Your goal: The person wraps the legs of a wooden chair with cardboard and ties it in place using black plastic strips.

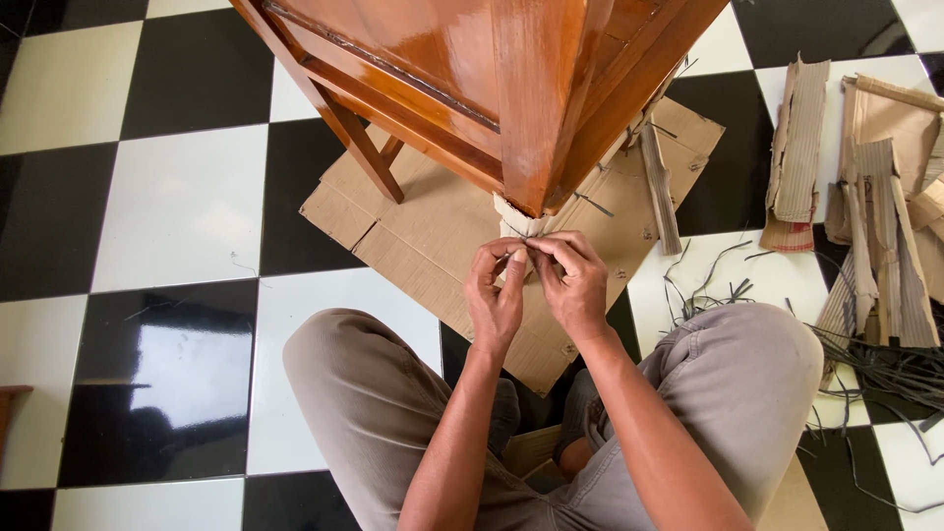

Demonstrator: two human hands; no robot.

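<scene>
Step in hand, by judgement: tying thin dark strap (pixel 519 258) around cardboard wrap (pixel 518 222) on near leg (pixel 531 147) of varnished wooden furniture. Left hand (pixel 495 295) and right hand (pixel 568 280) side by side, fingertips pinched shut on strap (knot itself hidden). Next move likely calls for firm, even pull without tearing wrap. Flattened cardboard sheet (pixel 442 236) beneath; checkered tile floor (pixel 187 206); cardboard scraps (pixel 865 197) and loose straps (pixel 885 369) right.

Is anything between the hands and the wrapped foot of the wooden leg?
Nothing visible. The left hand and right hand already meet at the pale wrapping under the wooden leg, fingertips pinching a thin dark strip there.
</scene>
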